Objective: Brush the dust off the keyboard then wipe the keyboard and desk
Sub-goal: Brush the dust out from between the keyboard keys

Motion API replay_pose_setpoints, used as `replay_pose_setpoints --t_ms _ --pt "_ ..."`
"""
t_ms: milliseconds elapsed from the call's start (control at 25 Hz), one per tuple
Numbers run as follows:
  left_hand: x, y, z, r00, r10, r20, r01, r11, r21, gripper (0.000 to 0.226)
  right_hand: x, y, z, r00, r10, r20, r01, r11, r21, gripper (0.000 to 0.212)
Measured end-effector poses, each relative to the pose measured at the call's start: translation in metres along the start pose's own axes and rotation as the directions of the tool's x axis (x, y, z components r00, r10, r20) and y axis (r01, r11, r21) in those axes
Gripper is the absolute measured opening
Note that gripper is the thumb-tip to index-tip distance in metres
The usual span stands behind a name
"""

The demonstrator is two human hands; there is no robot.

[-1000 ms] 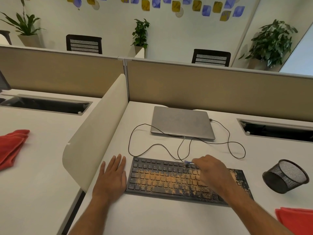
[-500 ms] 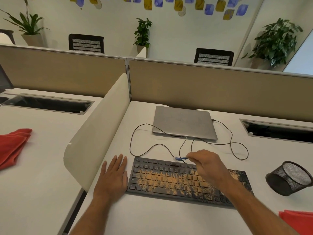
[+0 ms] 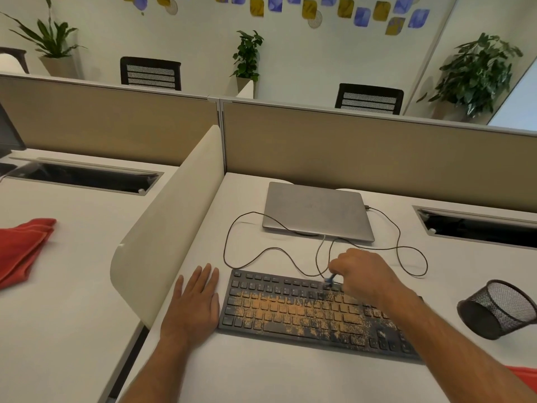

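With the left hand (image 3: 194, 306) flat and open just beside the keyboard (image 3: 293, 309), the right hand (image 3: 363, 274) pinching the small blue brush (image 3: 329, 281) should sweep short strokes across the orange dust (image 3: 279, 308) below it.

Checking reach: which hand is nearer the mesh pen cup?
Right. The right hand works a small blue brush over the keyboard's top rows, nearer the tipped mesh cup; the left hand lies flat beyond the keyboard's far end.

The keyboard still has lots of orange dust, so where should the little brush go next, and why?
Probably down and left: the right hand holds the blue brush at the keyboard's top row, while the orange dust lies thickest across the middle keys.
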State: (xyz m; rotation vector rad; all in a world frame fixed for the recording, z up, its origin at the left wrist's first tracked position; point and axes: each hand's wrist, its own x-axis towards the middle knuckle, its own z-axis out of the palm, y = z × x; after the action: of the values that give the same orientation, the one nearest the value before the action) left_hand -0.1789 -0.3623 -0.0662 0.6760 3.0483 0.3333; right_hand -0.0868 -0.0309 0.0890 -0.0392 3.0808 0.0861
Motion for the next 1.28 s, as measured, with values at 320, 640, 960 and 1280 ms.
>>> replay_pose_setpoints --t_ms 320,640,960,1280 --pt "0.001 -0.001 0.001 1.0 -0.007 0.009 0.007 1.0 -0.006 0.076 -0.002 -0.022 0.014 0.987 -0.071 -0.142 0.116 0.931 0.347 0.026" --pt "0.001 0.001 -0.001 1.0 0.0 0.008 0.0 1.0 0.004 0.078 -0.016 -0.002 0.008 1.0 0.006 0.001 -0.006 0.999 0.046 0.033" --pt "0.001 0.0 0.001 1.0 0.0 -0.019 0.0 1.0 0.006 0.076 -0.02 0.008 0.018 0.996 -0.031 -0.079 0.047 0.976 0.212 0.027" --pt "0.001 0.0 0.002 1.0 -0.004 -0.021 0.004 1.0 0.01 0.075 -0.023 0.021 0.018 0.99 0.012 -0.141 0.004 0.994 0.112 0.022"
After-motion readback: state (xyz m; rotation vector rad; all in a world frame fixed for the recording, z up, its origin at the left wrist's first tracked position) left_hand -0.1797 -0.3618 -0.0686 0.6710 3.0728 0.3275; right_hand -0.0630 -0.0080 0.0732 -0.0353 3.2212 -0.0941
